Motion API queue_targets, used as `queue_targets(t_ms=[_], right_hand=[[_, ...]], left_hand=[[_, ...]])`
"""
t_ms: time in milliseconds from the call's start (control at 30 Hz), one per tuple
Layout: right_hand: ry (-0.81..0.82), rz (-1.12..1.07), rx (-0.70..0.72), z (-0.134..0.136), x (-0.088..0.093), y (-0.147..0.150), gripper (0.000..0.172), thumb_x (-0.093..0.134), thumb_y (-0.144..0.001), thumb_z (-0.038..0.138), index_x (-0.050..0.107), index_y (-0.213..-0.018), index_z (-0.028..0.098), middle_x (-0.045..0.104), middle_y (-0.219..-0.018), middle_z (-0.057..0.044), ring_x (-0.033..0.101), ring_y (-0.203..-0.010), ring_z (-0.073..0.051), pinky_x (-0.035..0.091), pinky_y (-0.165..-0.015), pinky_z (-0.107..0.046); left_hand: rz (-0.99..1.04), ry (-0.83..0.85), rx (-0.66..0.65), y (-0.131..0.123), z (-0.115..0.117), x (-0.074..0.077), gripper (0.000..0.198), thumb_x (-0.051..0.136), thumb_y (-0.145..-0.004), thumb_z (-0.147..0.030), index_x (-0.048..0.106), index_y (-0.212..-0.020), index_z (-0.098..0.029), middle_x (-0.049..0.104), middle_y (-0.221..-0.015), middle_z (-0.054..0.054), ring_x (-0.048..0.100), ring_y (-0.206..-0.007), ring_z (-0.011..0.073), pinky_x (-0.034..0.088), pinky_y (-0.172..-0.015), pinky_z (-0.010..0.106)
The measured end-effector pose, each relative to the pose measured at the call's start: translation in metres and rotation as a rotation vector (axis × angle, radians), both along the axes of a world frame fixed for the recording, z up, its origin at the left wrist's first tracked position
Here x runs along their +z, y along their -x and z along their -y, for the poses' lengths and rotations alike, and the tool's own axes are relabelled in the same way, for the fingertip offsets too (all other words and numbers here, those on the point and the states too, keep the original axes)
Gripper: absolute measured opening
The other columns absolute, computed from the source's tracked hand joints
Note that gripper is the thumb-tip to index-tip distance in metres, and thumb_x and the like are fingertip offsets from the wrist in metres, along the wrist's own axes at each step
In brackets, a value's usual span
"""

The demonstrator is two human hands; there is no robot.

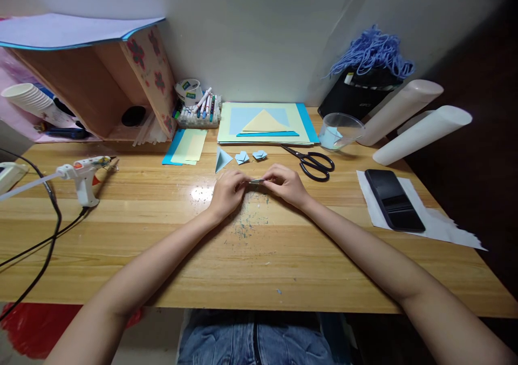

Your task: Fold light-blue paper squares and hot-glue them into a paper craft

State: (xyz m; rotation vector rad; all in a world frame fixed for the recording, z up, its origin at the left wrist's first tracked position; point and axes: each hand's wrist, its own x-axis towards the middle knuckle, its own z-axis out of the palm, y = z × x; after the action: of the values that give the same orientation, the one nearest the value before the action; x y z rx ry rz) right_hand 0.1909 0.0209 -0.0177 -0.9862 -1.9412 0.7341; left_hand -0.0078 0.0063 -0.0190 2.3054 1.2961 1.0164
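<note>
Now pinching sm. paper pc point(256, 181) w/ L hand point(230, 190) & R hand point(286, 184), w/ lt-blue folded pcs point(259, 155) just beyond both, scissors point(302, 156) beyond R.

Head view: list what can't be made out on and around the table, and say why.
Paper piece, head view: largely covered by the left hand and right hand; its full shape can't be told.
White device, head view: cut off by the left picture edge.
Lettering on the black pouch, head view: too small to read.
Red plastic, head view: partly hidden by the table.
</note>
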Motion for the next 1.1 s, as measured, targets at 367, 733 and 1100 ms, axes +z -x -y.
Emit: queue_targets(t_ms=[367,733,1100], right_hand=[[-0.341,0.354,0.038,0.002,-0.006,-0.002,0.016,0.053,-0.086,0.026,0.067,-0.078,0.021,0.065,-0.078,-0.005,0.056,-0.075,-0.017,0.042,-0.064,-0.028],[-0.199,0.300,0.143,-0.007,-0.005,-0.007,0.016,0.057,-0.083,0.034,0.067,-0.078,0.021,0.066,-0.080,-0.005,0.058,-0.078,-0.018,0.043,-0.068,-0.030],[-0.092,0.264,0.179,-0.008,0.000,-0.010,0.017,0.058,-0.082,0.035,0.063,-0.075,0.021,0.065,-0.078,-0.004,0.057,-0.076,-0.018,0.043,-0.070,-0.031]], left_hand=[[-0.251,-0.163,-0.073,-0.004,0.008,0.006,0.019,0.051,-0.077,-0.012,0.062,-0.090,-0.020,0.064,-0.087,0.003,0.056,-0.085,0.0163,0.038,-0.087,0.035],[-0.247,-0.099,-0.071,-0.003,0.005,0.003,0.026,0.049,-0.087,-0.033,0.064,-0.073,-0.018,0.062,-0.077,0.005,0.055,-0.072,0.0161,0.039,-0.065,0.030],[-0.113,0.108,-0.098,0.003,-0.002,0.004,0.019,0.056,-0.083,-0.035,0.062,-0.074,-0.018,0.061,-0.079,0.004,0.055,-0.077,0.0158,0.042,-0.068,0.029]])
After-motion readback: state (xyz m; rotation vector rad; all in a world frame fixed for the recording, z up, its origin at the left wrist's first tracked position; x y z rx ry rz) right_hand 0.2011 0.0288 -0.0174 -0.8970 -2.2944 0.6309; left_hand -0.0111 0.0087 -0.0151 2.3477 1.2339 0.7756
